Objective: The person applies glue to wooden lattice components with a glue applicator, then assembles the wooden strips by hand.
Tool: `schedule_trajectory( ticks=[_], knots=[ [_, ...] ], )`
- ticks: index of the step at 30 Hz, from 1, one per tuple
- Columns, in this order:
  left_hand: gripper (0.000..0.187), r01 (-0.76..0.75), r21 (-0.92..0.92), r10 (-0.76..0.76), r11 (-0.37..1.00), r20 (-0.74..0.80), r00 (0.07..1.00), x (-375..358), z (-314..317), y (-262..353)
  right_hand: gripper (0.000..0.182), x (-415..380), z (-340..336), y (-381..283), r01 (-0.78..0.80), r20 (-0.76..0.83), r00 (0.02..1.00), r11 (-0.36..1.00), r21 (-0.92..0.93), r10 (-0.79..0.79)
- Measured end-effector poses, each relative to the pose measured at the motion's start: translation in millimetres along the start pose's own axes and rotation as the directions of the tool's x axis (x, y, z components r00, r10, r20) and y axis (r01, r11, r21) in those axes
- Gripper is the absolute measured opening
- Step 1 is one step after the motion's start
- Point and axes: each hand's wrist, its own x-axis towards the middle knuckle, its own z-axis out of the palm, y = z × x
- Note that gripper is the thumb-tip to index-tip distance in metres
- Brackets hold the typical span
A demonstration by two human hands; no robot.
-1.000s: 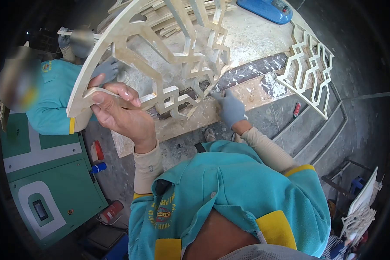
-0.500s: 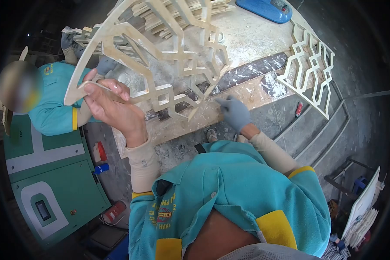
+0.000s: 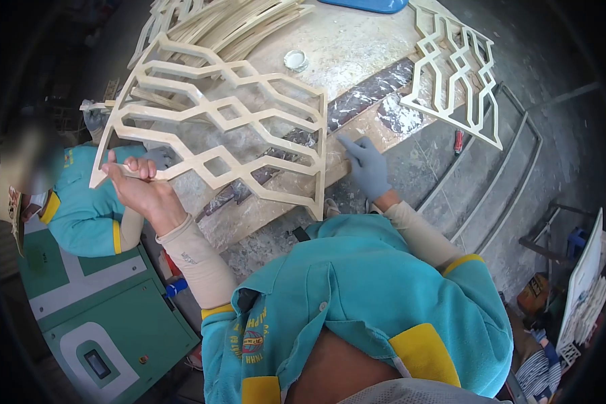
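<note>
A pale wooden lattice panel (image 3: 249, 116) with zigzag bars and diamond openings is held tilted above the worktable (image 3: 357, 145). My bare left hand (image 3: 148, 196) grips its lower left corner, with the fingers wrapped over the edge. My right hand (image 3: 369, 170), in a grey glove, is just right of the panel's right rail. Its index finger stretches out and nothing shows in it. A second lattice panel (image 3: 444, 111) lies at the table's right end, overhanging the edge. A dark strip smeared with white (image 3: 370, 87) runs along the table under the held panel.
Curved wooden strips (image 3: 262, 27) are piled at the back, near a small round container (image 3: 295, 60) and a blue object (image 3: 374, 5). A co-worker (image 3: 91, 178) bends at the left, beside a green cabinet (image 3: 121, 316). Metal bars (image 3: 501, 185) stand at the right.
The held panel has turned from steeply tilted to facing me more, and sits lower. My left hand has moved down and left with it. My right hand stays beside its right rail.
</note>
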Motion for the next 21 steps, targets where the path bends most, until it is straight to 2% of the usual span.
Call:
schedule_trajectory(
  ticks=[2,4,5,7,8,10,11,13,16,21],
  knots=[
    [0.039,-0.026,0.008,0.027,1.0,-0.029,0.999,0,-3,-2,0.038,-2,4,-2,0.026,0.034,0.999,1.0,-0.013,-0.025],
    [0.039,-0.03,0.025,0.031,0.999,-0.046,0.998,-6,0,0,0.038,-10,3,-8,-0.033,0.144,0.989,0.998,-0.051,0.04],
    [0.039,-0.033,0.036,0.035,0.999,-0.065,0.997,-8,1,0,0.038,-14,-1,-9,-0.03,0.148,0.988,0.998,-0.048,0.036],
    [0.04,-0.041,0.051,0.044,0.998,-0.061,0.997,-12,3,2,0.041,-24,-15,-5,0.095,0.286,0.955,0.994,-0.051,-0.077],
    [0.042,-0.047,0.064,0.05,0.997,-0.054,0.997,-13,4,2,0.041,-23,-21,-2,0.095,0.29,0.954,0.994,-0.052,-0.076],
    [0.041,-0.043,0.058,0.046,0.997,-0.054,0.998,-13,3,3,0.044,-21,-29,2,0.048,0.25,0.966,0.996,0.081,-0.067],
    [0.041,-0.043,0.045,0.045,0.998,-0.053,0.998,-14,3,2,0.044,-12,-28,5,0.052,0.254,0.965,0.996,0.077,-0.07],
    [0.041,-0.039,0.052,0.042,0.998,-0.068,0.997,-14,1,2,0.042,2,-17,11,-0.06,0.148,0.987,0.998,-0.008,0.06],
    [0.041,-0.041,0.054,0.045,0.998,-0.074,0.996,-15,0,0,0.038,7,1,9,-0.021,0.118,0.993,1.0,-0.021,0.023],
    [0.04,-0.071,0.035,0.073,0.997,-0.063,0.995,-28,7,5,0.036,-17,-14,1,0.001,0.262,0.965,0.997,0.083,-0.022]
  ],
)
